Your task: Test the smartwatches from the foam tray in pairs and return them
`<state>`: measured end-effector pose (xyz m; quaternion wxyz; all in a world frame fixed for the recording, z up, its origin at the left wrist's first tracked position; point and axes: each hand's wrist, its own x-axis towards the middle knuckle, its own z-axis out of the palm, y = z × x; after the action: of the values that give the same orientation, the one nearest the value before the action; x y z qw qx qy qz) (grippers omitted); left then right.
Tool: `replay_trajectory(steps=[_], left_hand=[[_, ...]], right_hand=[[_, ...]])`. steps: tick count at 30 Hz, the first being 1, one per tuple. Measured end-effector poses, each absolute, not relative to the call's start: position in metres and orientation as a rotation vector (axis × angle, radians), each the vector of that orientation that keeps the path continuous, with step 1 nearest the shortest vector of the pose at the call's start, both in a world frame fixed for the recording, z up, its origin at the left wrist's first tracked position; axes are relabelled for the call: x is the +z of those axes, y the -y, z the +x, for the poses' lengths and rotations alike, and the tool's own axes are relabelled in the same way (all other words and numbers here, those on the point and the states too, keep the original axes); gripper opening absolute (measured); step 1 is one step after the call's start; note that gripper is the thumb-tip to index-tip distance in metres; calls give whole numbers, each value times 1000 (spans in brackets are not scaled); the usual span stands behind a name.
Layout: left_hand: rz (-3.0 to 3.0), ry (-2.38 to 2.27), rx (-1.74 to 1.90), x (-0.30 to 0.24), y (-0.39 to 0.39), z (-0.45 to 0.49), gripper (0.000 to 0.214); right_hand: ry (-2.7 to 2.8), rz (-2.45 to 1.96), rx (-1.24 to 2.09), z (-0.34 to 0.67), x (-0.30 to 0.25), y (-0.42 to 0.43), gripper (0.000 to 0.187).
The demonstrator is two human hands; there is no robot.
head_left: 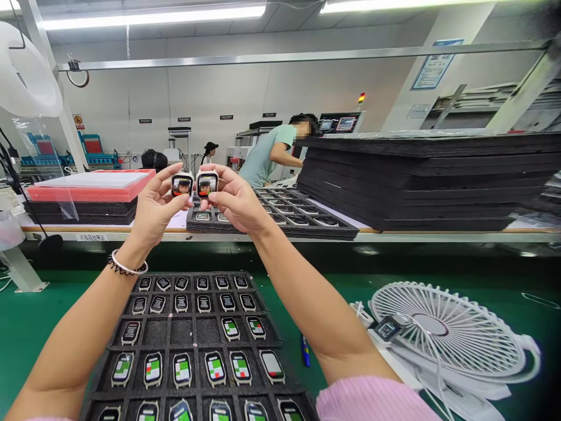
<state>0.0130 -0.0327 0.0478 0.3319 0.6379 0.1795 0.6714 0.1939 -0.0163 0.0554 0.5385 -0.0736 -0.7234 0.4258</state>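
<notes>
Raised side by side in front of me are two smartwatch bodies without straps, their lit screens facing me. My left hand (160, 202) pinches one smartwatch (181, 186) between thumb and fingers. The other smartwatch (207, 185) is gripped the same way by my right hand (234, 196). Below them lies a black foam tray (182, 332) of square compartments, most holding a smartwatch. Many of those screens show green, white and red blocks, while the back rows show text on dark. Several compartments in the third row hold no watch.
A white fan (451, 333) lies at the right, with a small watch-like device (388, 328) and cables beside it. Near the tray is a blue pen (305, 351). The shelf ahead bears another watch tray (298, 213), stacked black foam trays (394, 181) and pink foam (92, 187). A co-worker (272, 149) bends behind it.
</notes>
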Motion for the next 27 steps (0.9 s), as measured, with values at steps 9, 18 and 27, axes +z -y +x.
replay_trajectory(steps=[9, 18, 27], left_hand=[[1519, -667, 1542, -45, 58, 4, 61], [1298, -906, 1323, -121, 72, 1, 58], [1261, -982, 1319, -137, 74, 3, 48]], right_hand=[[1663, -257, 1261, 195, -45, 28, 48], [1451, -436, 1572, 193, -138, 39, 50], [1347, -462, 1691, 191, -156, 41, 41]])
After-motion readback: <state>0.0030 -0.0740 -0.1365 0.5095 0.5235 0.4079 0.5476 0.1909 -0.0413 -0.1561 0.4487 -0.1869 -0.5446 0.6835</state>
